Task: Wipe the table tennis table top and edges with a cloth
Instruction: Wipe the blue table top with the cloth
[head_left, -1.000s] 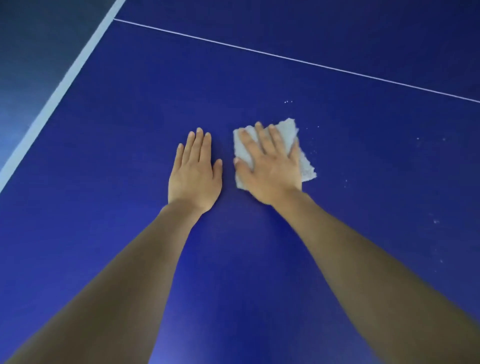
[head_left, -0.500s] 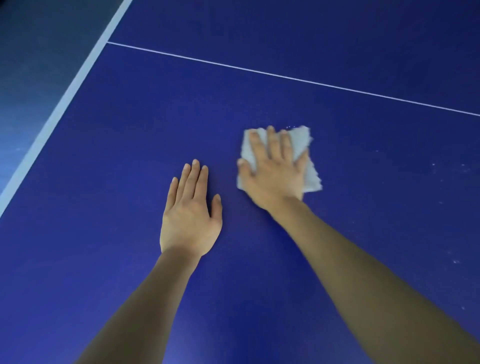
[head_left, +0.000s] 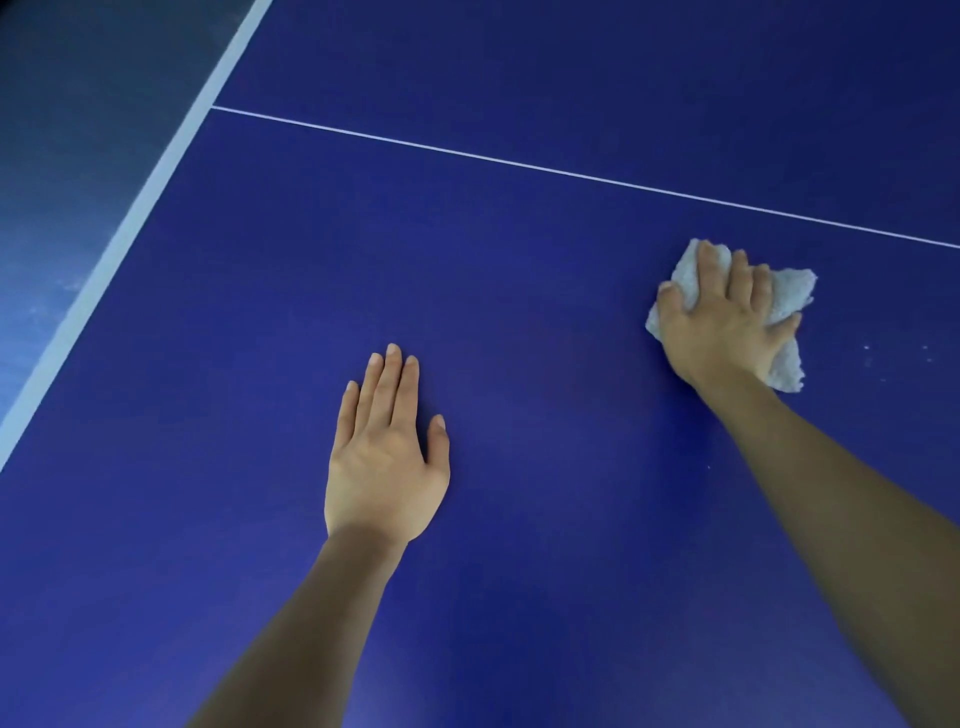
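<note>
The soft, light white cloth (head_left: 789, 299) lies bunched on the blue table tennis surface (head_left: 519, 291) under the right hand (head_left: 727, 322), whose curled fingers probably gather its limp folds, while the left hand (head_left: 387, 457) rests flat, fingers straight.

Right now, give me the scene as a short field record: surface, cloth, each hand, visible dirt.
surface: blue table top with thin white line and white edge stripe
cloth: white cloth, bunched, on the table top
right hand: right hand presses on the cloth, fingers curled into it
left hand: left hand flat on bare table top, fingers straight
dirt: pale specks right of the cloth
</note>
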